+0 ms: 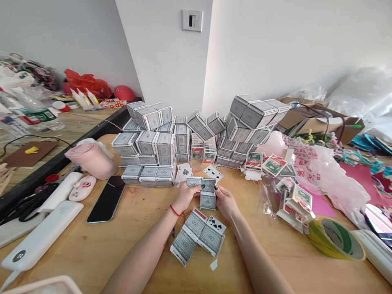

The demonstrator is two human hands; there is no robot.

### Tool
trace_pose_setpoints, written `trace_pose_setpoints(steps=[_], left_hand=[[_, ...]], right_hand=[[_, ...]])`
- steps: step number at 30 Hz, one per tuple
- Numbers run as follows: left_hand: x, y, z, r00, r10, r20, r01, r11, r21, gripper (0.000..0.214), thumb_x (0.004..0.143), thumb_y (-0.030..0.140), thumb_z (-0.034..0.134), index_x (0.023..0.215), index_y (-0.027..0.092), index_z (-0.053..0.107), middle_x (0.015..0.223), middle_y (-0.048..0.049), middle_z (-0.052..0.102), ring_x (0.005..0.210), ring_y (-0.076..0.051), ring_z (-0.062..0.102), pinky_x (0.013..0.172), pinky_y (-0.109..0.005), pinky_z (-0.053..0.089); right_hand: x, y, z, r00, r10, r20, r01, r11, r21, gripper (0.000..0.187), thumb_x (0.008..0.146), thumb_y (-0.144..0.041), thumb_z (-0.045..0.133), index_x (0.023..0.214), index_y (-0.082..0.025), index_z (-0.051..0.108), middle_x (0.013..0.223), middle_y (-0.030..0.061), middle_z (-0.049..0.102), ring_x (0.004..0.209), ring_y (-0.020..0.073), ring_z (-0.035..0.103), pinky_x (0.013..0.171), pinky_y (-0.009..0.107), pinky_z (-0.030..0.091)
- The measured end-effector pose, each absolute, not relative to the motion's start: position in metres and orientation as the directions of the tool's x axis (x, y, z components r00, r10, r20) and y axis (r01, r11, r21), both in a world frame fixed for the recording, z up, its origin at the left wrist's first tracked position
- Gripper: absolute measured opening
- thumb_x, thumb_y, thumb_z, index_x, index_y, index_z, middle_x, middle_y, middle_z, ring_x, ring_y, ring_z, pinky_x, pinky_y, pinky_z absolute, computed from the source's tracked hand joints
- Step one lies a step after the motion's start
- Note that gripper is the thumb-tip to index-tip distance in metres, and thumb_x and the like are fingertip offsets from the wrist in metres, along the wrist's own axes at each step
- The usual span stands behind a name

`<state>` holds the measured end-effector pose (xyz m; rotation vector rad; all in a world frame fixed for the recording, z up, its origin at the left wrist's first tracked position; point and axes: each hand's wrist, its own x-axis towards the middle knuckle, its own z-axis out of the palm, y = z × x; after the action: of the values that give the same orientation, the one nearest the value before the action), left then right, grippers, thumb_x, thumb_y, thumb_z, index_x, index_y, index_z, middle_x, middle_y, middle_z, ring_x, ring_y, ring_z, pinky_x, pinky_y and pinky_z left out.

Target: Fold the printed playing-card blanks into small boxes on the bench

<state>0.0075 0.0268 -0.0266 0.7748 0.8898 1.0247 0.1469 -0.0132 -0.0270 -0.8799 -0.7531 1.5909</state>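
My left hand point(184, 197) and my right hand point(226, 201) grip a small assembly of grey-backed playing cards point(208, 201) between them. The left thumb lies across its top, and the right fingers pinch its right edge. Just beyond the hands, a stack of face-up cards point(184, 172) and a loose spade card point(213, 172) lie on the table. Nearer to me, between the forearms, rests another group of grey-backed cards point(196, 224), with a ten of spades point(216, 224) showing at its side. A small white paper scrap point(213, 264) lies below it.
Grey card-built blocks are piled on the left point(156, 143) and right point(245, 122). Opened card boxes point(300, 200), yellow tape point(333, 241) and a plastic bag point(318, 163) crowd the right side. A phone point(106, 199) and white power bank point(45, 232) lie left.
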Motion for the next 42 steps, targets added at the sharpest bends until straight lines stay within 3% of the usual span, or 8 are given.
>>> trace_pose_setpoints(steps=[4,9,16,20,25,28,32,42], left_hand=[[0.008,0.026,-0.026,0.254,0.937,-0.241,-0.363,0.323,0.874,0.033,0.053,0.021,0.073,0.083,0.014,0.064,0.079,-0.0037,0.069,0.072,-0.019,0.064,0.067,-0.033,0.053],[0.009,0.024,-0.023,0.260,0.939,-0.226,-0.351,0.310,0.883,0.038,0.052,0.018,0.074,0.088,0.014,0.064,0.080,-0.0041,0.069,0.069,-0.019,0.064,0.068,-0.034,0.052],[0.009,0.026,-0.026,0.264,0.951,-0.162,-0.318,0.244,0.916,0.038,0.053,0.018,0.072,0.090,0.014,0.065,0.081,-0.0044,0.069,0.075,-0.020,0.064,0.072,-0.034,0.050],[0.007,0.026,-0.024,0.330,0.931,-0.154,-0.330,0.267,0.905,0.040,0.054,0.021,0.072,0.093,0.014,0.064,0.084,-0.0055,0.069,0.079,-0.021,0.063,0.073,-0.034,0.049],[0.007,0.024,-0.020,0.423,0.890,-0.169,-0.312,0.318,0.895,0.040,0.056,0.023,0.072,0.094,0.012,0.064,0.082,-0.0068,0.069,0.078,-0.022,0.063,0.071,-0.035,0.049],[0.009,0.024,-0.019,0.413,0.904,-0.112,-0.280,0.243,0.929,0.038,0.057,0.022,0.071,0.093,0.012,0.064,0.083,-0.0068,0.069,0.080,-0.022,0.063,0.075,-0.036,0.049],[0.011,0.023,-0.021,0.376,0.922,-0.088,-0.234,0.187,0.954,0.040,0.058,0.022,0.070,0.096,0.013,0.063,0.086,-0.0063,0.069,0.082,-0.021,0.062,0.078,-0.036,0.049],[0.000,0.026,-0.019,0.539,0.825,-0.169,-0.236,0.340,0.910,0.039,0.068,0.027,0.063,0.105,0.016,0.058,0.096,-0.0074,0.065,0.080,-0.021,0.062,0.060,-0.032,0.053]], right_hand=[[0.149,-0.011,-0.037,0.037,0.988,-0.149,-0.351,-0.127,-0.928,0.033,0.068,-0.045,0.061,0.086,-0.017,0.064,0.069,0.0029,0.065,0.062,0.0181,0.058,0.056,0.028,0.046],[0.152,-0.010,-0.042,0.158,0.986,-0.050,-0.034,-0.046,-0.998,0.033,0.072,-0.047,0.054,0.076,-0.015,0.064,0.067,0.0031,0.064,0.061,0.0169,0.054,0.058,0.026,0.042],[0.151,-0.015,-0.041,0.304,0.943,0.133,0.415,-0.005,-0.910,0.040,0.077,-0.050,0.043,0.055,-0.017,0.052,0.049,-0.0001,0.050,0.047,0.0129,0.042,0.047,0.023,0.030],[0.150,-0.016,-0.040,0.276,0.959,0.070,0.303,-0.018,-0.953,0.046,0.076,-0.055,0.041,0.049,-0.018,0.040,0.045,-0.0035,0.036,0.044,0.0093,0.032,0.044,0.022,0.025],[0.151,-0.014,-0.032,0.205,0.978,0.047,0.115,0.024,-0.993,0.040,0.076,-0.053,0.043,0.062,-0.016,0.048,0.055,-0.0025,0.042,0.050,0.0100,0.036,0.046,0.021,0.031],[0.152,-0.012,-0.029,0.228,0.970,0.088,0.087,0.070,-0.994,0.034,0.076,-0.050,0.046,0.072,-0.017,0.050,0.060,-0.0025,0.046,0.053,0.0105,0.039,0.050,0.021,0.035],[0.154,-0.007,-0.034,0.283,0.955,0.087,0.107,0.058,-0.992,0.034,0.074,-0.051,0.048,0.066,-0.018,0.047,0.056,-0.0033,0.044,0.050,0.0102,0.037,0.047,0.021,0.033],[0.167,-0.003,-0.036,0.219,0.976,-0.012,-0.014,-0.010,-1.000,0.038,0.070,-0.053,0.054,0.068,-0.015,0.055,0.055,-0.0023,0.047,0.048,0.0101,0.037,0.045,0.022,0.031]])
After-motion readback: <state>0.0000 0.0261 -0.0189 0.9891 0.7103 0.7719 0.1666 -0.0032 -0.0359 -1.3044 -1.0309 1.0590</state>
